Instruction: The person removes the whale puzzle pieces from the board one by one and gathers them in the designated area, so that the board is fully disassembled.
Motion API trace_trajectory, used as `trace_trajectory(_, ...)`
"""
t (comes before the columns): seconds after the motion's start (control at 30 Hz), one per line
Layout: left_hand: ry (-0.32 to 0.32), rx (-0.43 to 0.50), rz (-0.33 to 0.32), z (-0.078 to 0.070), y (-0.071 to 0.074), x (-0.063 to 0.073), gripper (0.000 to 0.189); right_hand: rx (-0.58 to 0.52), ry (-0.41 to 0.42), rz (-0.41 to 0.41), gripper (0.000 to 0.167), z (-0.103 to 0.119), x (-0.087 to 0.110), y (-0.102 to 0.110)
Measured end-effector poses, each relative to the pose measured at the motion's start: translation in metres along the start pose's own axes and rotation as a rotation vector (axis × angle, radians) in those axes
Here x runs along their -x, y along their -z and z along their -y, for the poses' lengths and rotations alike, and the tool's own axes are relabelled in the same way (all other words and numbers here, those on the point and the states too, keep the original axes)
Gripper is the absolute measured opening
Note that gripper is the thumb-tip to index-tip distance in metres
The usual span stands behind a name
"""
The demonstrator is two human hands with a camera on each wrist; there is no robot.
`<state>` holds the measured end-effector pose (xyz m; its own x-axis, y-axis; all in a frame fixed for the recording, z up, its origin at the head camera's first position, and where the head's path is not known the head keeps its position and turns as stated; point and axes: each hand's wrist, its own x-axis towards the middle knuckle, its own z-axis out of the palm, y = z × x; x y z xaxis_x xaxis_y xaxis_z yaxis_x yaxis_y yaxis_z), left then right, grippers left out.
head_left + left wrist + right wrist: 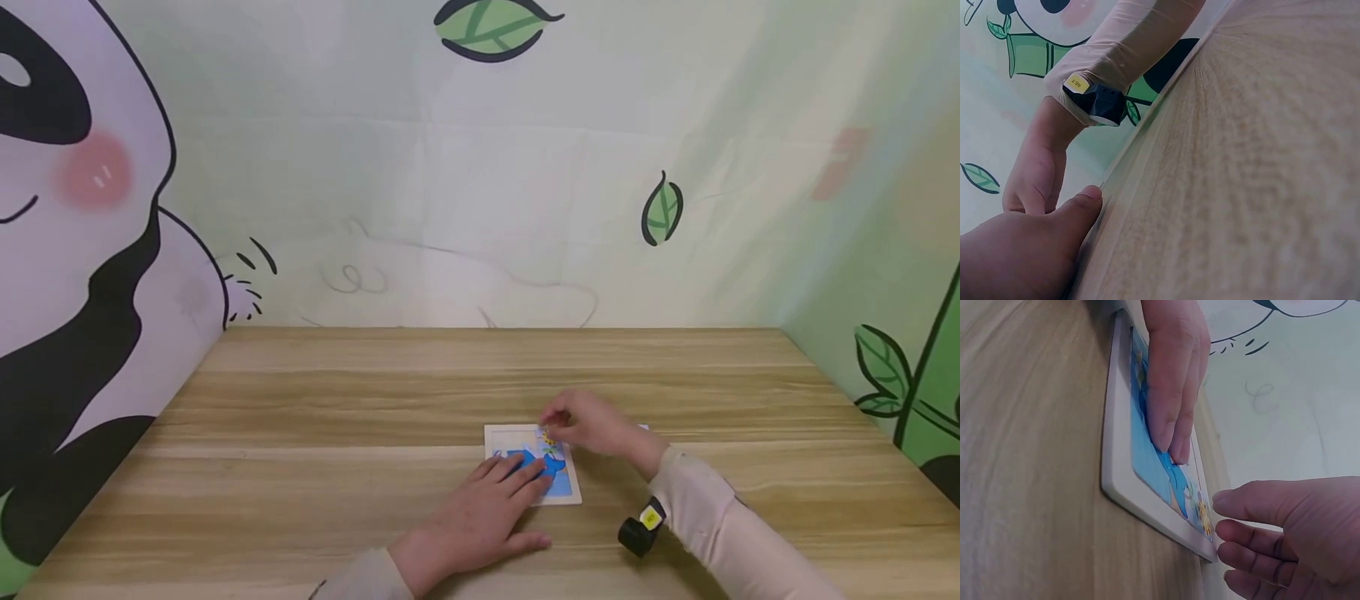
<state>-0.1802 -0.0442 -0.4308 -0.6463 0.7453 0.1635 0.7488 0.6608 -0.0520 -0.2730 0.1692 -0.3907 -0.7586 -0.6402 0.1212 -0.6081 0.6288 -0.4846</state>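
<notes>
Fingers spread, my left hand (487, 518) rests across a framed picture puzzle (561, 500) lying flat on the wooden table (300, 492), while my right hand (592, 422) bends its fingers at the far right corner; whether they pinch anything, I cannot tell.

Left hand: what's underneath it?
The left hand lies over a blue picture in a pale frame on the table, all partly visible. What it covers directly cannot be seen.
</notes>
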Motion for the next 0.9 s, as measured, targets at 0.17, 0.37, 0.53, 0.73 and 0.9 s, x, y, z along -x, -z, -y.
trace_trajectory(0.17,-0.002,-0.008,-0.017,-0.0003,-0.0002,-0.0002,0.068,0.054,-0.022,0.019,0.009,0.0014,-0.0027,-0.0010)
trace_trajectory(0.37,0.001,-0.013,-0.022,-0.0006,0.0007,-0.0003,0.067,0.032,-0.081,0.052,0.007,0.0044,-0.0044,-0.0005)
trace_trajectory(0.53,0.004,-0.010,-0.008,-0.0009,0.0014,-0.0005,0.068,0.023,-0.072,0.074,0.003,0.0069,-0.0052,0.0011)
trace_trajectory(0.73,0.010,-0.004,0.007,-0.0008,0.0015,-0.0010,0.068,0.012,-0.075,0.085,0.008,0.0086,-0.0057,0.0022)
trace_trajectory(0.9,0.013,-0.006,0.019,-0.0010,0.0020,-0.0010,0.068,0.024,-0.080,0.086,0.009,0.0089,-0.0055,0.0020)
